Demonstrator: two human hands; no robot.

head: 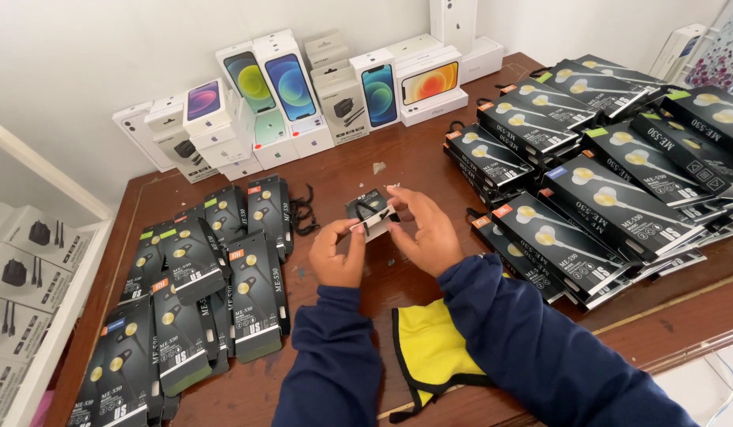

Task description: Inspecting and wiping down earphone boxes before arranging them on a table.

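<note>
My left hand (337,255) and my right hand (424,229) meet over the middle of a brown wooden table (398,162). Together they hold a small black-and-white earphone package (370,213), pinched at its two ends. Both my arms wear dark blue sleeves. Stacks of black earphone boxes (216,269) lie to the left of my hands, and larger piles of black earphone boxes (604,158) fill the right side.
White phone boxes (303,95) and charger boxes stand along the back wall. A yellow cloth with black trim (430,348) lies at the front table edge. White charger boxes (18,277) fill a shelf at the left. Loose black cords (305,209) lie near the left stacks.
</note>
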